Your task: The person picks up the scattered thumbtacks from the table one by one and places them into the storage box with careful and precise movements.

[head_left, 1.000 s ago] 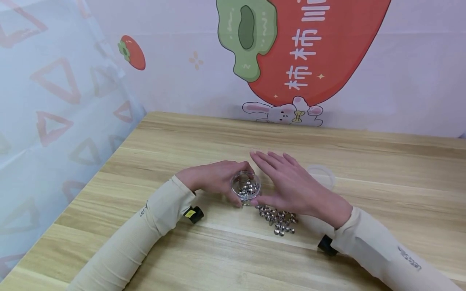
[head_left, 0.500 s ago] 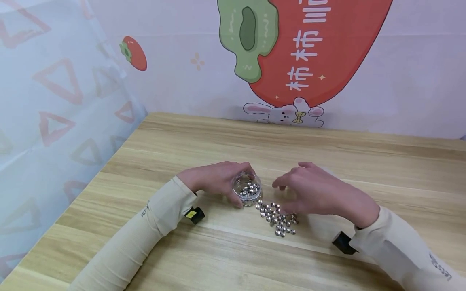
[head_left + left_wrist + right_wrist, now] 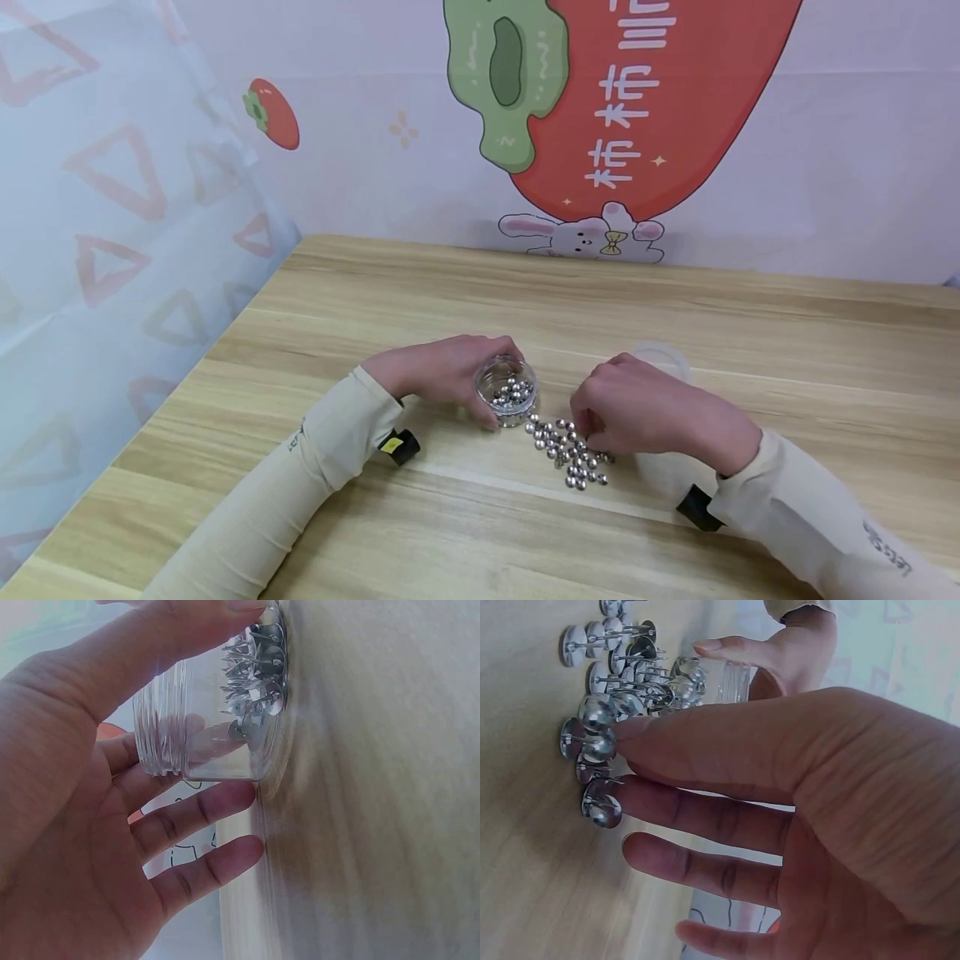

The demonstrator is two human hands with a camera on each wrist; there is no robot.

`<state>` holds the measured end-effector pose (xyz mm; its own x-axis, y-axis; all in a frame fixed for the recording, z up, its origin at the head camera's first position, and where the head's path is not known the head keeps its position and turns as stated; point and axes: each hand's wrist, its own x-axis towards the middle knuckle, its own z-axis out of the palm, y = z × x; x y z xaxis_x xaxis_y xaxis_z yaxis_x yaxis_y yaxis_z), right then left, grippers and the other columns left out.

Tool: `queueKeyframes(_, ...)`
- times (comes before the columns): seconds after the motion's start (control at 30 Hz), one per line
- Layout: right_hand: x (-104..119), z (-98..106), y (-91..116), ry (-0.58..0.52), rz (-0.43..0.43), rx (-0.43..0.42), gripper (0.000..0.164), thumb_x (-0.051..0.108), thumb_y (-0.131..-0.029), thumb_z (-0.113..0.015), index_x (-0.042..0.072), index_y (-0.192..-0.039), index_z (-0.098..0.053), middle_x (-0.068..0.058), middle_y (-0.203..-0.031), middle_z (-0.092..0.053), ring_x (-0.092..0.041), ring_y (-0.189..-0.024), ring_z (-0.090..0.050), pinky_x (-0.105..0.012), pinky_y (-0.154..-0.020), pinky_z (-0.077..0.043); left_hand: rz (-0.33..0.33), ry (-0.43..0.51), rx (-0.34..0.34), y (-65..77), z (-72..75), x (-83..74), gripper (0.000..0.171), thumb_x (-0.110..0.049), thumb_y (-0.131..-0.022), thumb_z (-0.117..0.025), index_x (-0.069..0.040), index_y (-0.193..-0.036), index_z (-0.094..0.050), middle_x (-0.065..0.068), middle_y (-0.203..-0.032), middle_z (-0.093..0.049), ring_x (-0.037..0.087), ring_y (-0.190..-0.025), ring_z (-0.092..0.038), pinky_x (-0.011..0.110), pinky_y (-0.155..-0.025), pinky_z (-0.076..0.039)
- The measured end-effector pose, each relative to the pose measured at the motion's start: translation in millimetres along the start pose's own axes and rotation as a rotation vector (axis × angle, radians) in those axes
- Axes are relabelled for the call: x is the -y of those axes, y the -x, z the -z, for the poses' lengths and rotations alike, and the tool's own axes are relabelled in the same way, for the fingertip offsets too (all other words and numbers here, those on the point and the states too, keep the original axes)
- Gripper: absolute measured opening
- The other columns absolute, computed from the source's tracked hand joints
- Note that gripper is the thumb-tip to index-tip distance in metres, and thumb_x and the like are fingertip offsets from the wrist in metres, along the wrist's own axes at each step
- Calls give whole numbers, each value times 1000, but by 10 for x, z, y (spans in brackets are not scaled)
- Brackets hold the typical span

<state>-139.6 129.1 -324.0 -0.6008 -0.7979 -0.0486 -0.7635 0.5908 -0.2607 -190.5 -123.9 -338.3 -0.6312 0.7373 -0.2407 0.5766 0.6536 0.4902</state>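
Note:
My left hand holds a small clear plastic jar upright on the table, thumb on one side and fingers round the far side. Silver thumbtacks lie in its bottom. Just right of the jar is a loose pile of domed silver thumbtacks. My right hand reaches down into the pile's right side with bent fingers. In the right wrist view the right thumb touches tacks at its tip. The index fingertip is hidden behind it, so a pinch cannot be made out.
A translucent round lid lies behind the right hand, partly covered by it. Wood-grain table surrounds everything. A printed cloth hangs along the back edge, and another hangs at the left.
The right hand drew back from beside the jar to the right with its fingers bending, then came down at the tack pile. The left hand and jar have stayed in place.

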Motion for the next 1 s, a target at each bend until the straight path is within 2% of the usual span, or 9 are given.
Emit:
queueKeyframes(0.3, -2, -30, -19, 4, 5, -10, 25, 2, -71, -70, 24, -62, -64, 17, -55, -54, -1, -53, -49, -51, -79, -50, -12, 7, -8, 13, 4, -3, 73, -30, -65, -88, -17, -124, -49, 0, -120, -61, 14, -109, -54, 36, -98, -46)
queueKeyframes(0.43, 12, -29, -19, 7, -5, 2, 26, 2, -72, -70, 24, -61, -62, 16, -55, -54, -2, -53, -48, -50, -78, -49, -12, 12, -5, 12, -6, -4, 73, -29, -65, -89, -17, -124, -49, 0, -120, -61, 15, -108, -54, 36, -98, -47)
queueKeyframes(0.6, 13, 3, -16, 10, -31, 8, 22, 5, -74, -72, 23, -64, -65, 16, -57, -55, -2, -54, -49, -53, -82, -49, -18, 25, -3, 10, -14, -19, 73, -29, -65, -89, -16, -125, -49, 2, -120, -61, 16, -109, -54, 38, -98, -47)
queueKeyframes(0.7, 6, 40, -30, 15, -43, -26, 18, 7, -75, -73, 22, -67, -68, 16, -58, -56, -4, -54, -49, -48, -81, -50, -18, 19, -5, 14, -12, -21, 73, -29, -65, -89, -15, -125, -49, 3, -120, -61, 16, -109, -54, 38, -98, -47)
queueKeyframes(0.9, -13, 99, -59, 1, -49, -115, 12, 7, -77, -72, 18, -73, -72, 12, -64, -62, -6, -55, -50, -32, -61, -51, -17, 13, -9, 13, -5, -9, 73, -29, -65, -89, -16, -124, -49, 3, -121, -61, 16, -109, -54, 38, -98, -48)
queueKeyframes(1.0, -12, 100, -82, -7, -41, -182, 8, 8, -78, -74, 17, -76, -72, 10, -69, -64, -7, -60, -53, -31, -62, -53, -14, 18, -8, 7, -3, -8, 73, -29, -64, -89, -16, -124, -49, 2, -120, -61, 16, -109, -54, 37, -98, -47)
